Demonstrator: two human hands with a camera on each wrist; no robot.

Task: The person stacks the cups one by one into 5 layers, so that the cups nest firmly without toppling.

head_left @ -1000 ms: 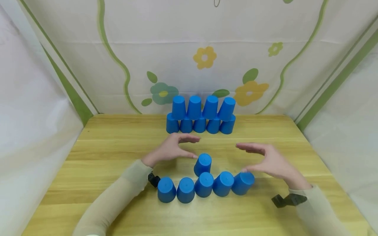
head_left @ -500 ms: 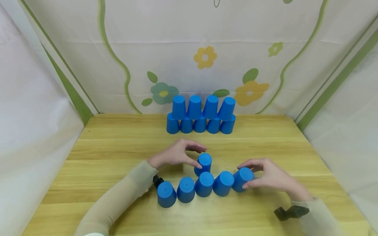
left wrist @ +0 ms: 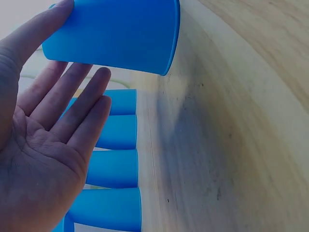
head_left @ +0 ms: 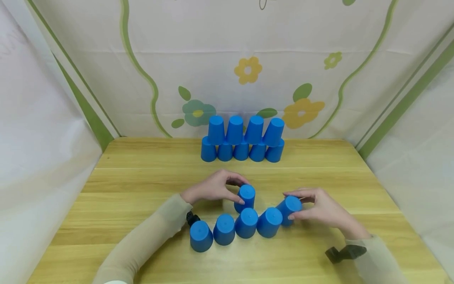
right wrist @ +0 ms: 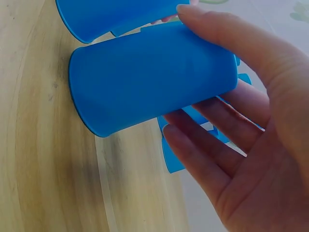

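My left hand (head_left: pixel 216 187) pinches an upside-down blue cup (head_left: pixel 245 199) standing just behind the near row. In the left wrist view its thumb lies on that cup (left wrist: pixel 116 34) and fingertips reach behind it. At the row's right end, my right hand (head_left: pixel 324 209) grips another blue cup (head_left: pixel 290 207), thumb in front and fingers behind, as the right wrist view shows with the cup (right wrist: pixel 149 79) close up. That cup sits slightly behind its neighbour (head_left: pixel 269 223). Further upside-down cups of the row include the middle one (head_left: pixel 246 223) and the leftmost (head_left: pixel 201 236).
Toward the back of the wooden table (head_left: pixel 142 165), several blue cups stand in two tiers, an upper row (head_left: pixel 235 130) resting on a lower row (head_left: pixel 225 152). A white floral curtain (head_left: pixel 198 39) hangs behind the table, with more white cloth at both sides.
Both hands have come down onto cups. My left hand moved right to the single rear cup. My right hand took hold of the end cup and shifted it back and left. The leftmost cup moved slightly nearer.
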